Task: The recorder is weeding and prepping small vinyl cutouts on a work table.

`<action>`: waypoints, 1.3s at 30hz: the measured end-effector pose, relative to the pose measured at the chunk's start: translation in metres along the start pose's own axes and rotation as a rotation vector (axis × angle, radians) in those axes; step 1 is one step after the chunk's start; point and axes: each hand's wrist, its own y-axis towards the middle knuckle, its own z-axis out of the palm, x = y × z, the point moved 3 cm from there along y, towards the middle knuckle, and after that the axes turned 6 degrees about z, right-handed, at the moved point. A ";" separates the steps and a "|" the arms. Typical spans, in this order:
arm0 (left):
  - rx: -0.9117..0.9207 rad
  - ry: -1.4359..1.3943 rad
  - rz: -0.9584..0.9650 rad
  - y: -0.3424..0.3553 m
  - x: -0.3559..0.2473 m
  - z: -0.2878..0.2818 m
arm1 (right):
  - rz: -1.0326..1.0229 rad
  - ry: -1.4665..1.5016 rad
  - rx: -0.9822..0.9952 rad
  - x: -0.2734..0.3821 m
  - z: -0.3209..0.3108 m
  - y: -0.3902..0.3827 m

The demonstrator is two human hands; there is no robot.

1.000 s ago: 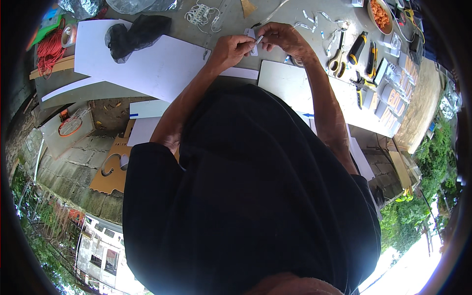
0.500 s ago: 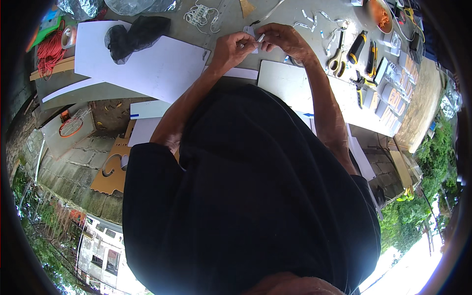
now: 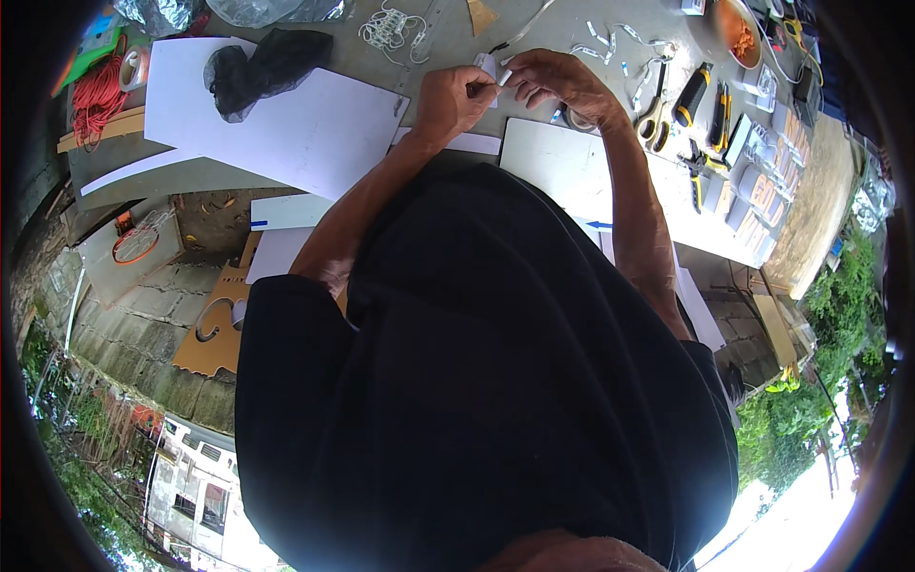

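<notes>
At the far middle of the table, my left hand [image 3: 456, 103] is closed in a pinch on a small white piece [image 3: 505, 77]. My right hand [image 3: 569, 84] is just right of it, fingers bent and spread apart, the tips close to the piece's upper end. Whether they touch it is too small to tell. Behind the fingertips lies a narrow white strip [image 3: 486, 65], partly hidden by my left hand. A roll of tape [image 3: 578, 120] sits under my right wrist, mostly covered.
Scissors [image 3: 654, 119], a yellow-black utility knife [image 3: 693, 93] and pliers [image 3: 699, 172] lie to the right. Small white light modules [image 3: 610, 43] are scattered beyond my right hand. White sheets [image 3: 315, 129], a black plastic bag [image 3: 272, 67] and red cord [image 3: 97, 100] lie leftward.
My right hand's fingers have loosened and spread from around the small white piece. My left hand keeps its pinch in nearly the same place.
</notes>
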 end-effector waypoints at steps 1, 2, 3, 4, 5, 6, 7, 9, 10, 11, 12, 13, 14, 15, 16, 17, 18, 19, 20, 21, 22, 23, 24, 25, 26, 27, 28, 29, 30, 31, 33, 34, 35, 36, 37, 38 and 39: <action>0.007 0.053 0.002 0.000 -0.003 0.000 | 0.001 -0.001 -0.001 0.001 -0.001 0.001; 0.013 0.106 0.004 0.000 -0.005 0.000 | 0.049 -0.158 -0.051 0.001 -0.002 0.003; 0.012 0.106 0.003 0.000 -0.005 0.001 | 0.095 -0.316 -0.100 0.002 -0.003 0.005; -0.009 0.149 0.034 0.000 -0.006 0.001 | 0.095 -0.317 -0.099 0.003 -0.003 0.007; -0.029 0.193 0.066 0.000 -0.007 0.001 | 0.106 -0.406 -0.111 0.004 -0.003 0.008; -0.029 0.193 0.065 0.000 -0.007 0.001 | 0.117 -0.494 -0.125 0.005 -0.002 0.009; -0.009 0.197 0.074 -0.001 -0.008 0.001 | 0.118 -0.493 -0.125 0.006 -0.001 0.010; 0.009 0.201 0.082 -0.001 -0.007 0.001 | 0.054 -0.539 -0.157 0.008 0.002 0.012; -0.009 0.230 0.136 0.000 -0.009 0.001 | 0.054 -0.539 -0.157 0.008 0.001 0.012; -0.028 0.260 0.190 0.000 -0.010 0.001 | 0.029 -0.552 -0.147 0.008 0.000 0.013; -0.026 0.259 0.191 0.000 -0.011 0.001 | 0.005 -0.565 -0.140 0.008 -0.001 0.014; -0.023 0.211 0.159 0.000 -0.010 0.001 | 0.006 -0.564 -0.141 0.007 -0.002 0.015; -0.019 0.163 0.128 0.001 -0.010 0.001 | -0.024 -0.550 -0.141 0.007 -0.003 0.016; -0.019 0.163 0.128 0.000 -0.007 0.000 | -0.054 -0.536 -0.140 0.009 -0.002 0.016; -0.114 0.139 0.159 0.000 -0.004 -0.007 | -0.053 -0.536 -0.140 0.010 -0.001 0.017; -0.210 0.114 0.190 -0.001 -0.002 -0.012 | -0.045 -0.521 -0.135 0.011 0.000 0.018; -0.208 0.114 0.190 -0.001 -0.004 -0.016 | -0.035 -0.505 -0.132 0.011 0.000 0.018; -0.186 0.178 0.157 -0.001 -0.005 -0.019 | -0.034 -0.504 -0.134 0.008 -0.001 0.019; -0.164 0.242 0.124 -0.001 -0.006 -0.020 | -0.027 -0.481 -0.154 0.004 -0.003 0.020; -0.167 0.245 0.123 -0.002 -0.003 -0.020 | -0.022 -0.460 -0.169 0.003 -0.003 0.022; -0.143 0.244 0.138 -0.002 -0.001 -0.018 | -0.024 -0.461 -0.166 0.002 -0.002 0.024; -0.118 0.243 0.154 -0.002 0.002 -0.016 | -0.015 -0.474 -0.161 0.001 -0.002 0.025; -0.120 0.242 0.153 -0.002 0.003 -0.015 | -0.004 -0.488 -0.157 0.000 -0.002 0.026; -0.096 0.291 0.174 -0.001 0.004 -0.013 | -0.004 -0.489 -0.156 0.000 -0.002 0.027; -0.071 0.339 0.194 -0.001 0.004 -0.011 | 0.012 -0.501 -0.168 -0.001 -0.002 0.028; -0.071 0.338 0.195 0.000 0.003 -0.011 | 0.028 -0.511 -0.184 -0.003 -0.002 0.029; -0.051 0.348 0.201 0.001 0.002 -0.010 | 0.028 -0.511 -0.185 -0.004 -0.001 0.030; -0.032 0.357 0.207 0.002 0.000 -0.010 | 0.025 -0.493 -0.211 -0.006 -0.001 0.029; -0.031 0.358 0.208 0.002 0.000 -0.010 | 0.021 -0.476 -0.236 -0.008 0.000 0.030; -0.036 0.365 0.241 0.002 0.000 -0.010 | 0.020 -0.475 -0.237 -0.010 0.002 0.030; -0.042 0.374 0.273 0.000 0.001 -0.010 | -0.005 -0.470 -0.289 -0.011 0.006 0.029; -0.075 0.348 0.319 -0.002 0.001 -0.010 | -0.006 -0.469 -0.287 -0.011 0.009 0.029; -0.108 0.322 0.366 -0.004 0.002 -0.011 | 0.003 -0.441 -0.323 -0.012 0.012 0.027; -0.106 0.320 0.367 -0.004 0.001 -0.011 | 0.015 -0.413 -0.362 -0.013 0.012 0.025; -0.097 0.321 0.376 -0.004 0.000 -0.010 | 0.016 -0.412 -0.365 -0.017 0.013 0.024; -0.087 0.322 0.386 -0.005 -0.001 -0.010 | 0.023 -0.357 -0.391 -0.023 0.013 0.023; -0.087 0.322 0.385 -0.005 0.000 -0.009 | 0.029 -0.302 -0.414 -0.024 0.014 0.024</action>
